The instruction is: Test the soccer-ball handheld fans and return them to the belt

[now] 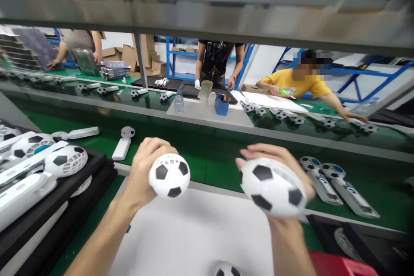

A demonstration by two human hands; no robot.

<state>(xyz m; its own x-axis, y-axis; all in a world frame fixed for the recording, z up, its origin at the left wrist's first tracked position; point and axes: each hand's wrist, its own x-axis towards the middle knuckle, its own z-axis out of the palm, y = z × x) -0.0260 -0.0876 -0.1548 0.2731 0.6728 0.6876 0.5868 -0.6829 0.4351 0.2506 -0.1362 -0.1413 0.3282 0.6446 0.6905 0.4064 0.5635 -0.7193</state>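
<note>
My left hand (pixel 144 170) is closed round a white soccer-ball fan head (pixel 170 185) with black patches and slots near its top. To the right, my right hand (pixel 299 172) grips another soccer-ball fan head (pixel 276 185), which looks larger and is slightly blurred. Whether a handle is joined to either one is hidden. Both are held apart above a white work surface (pixel 197 233). At the bottom edge, a third black-and-white ball piece (pixel 226 268) lies on that surface, partly cut off.
Black trays (pixel 100 177) at left hold several soccer-ball fans (pixel 66 161). One fan (pixel 122 148) lies on the green conveyor belt (pixel 213 159), and two more (pixel 349 189) lie at right. A red bin (pixel 339 265) stands lower right. Co-workers (pixel 220 62) work across the line beneath an overhead beam (pixel 207 21).
</note>
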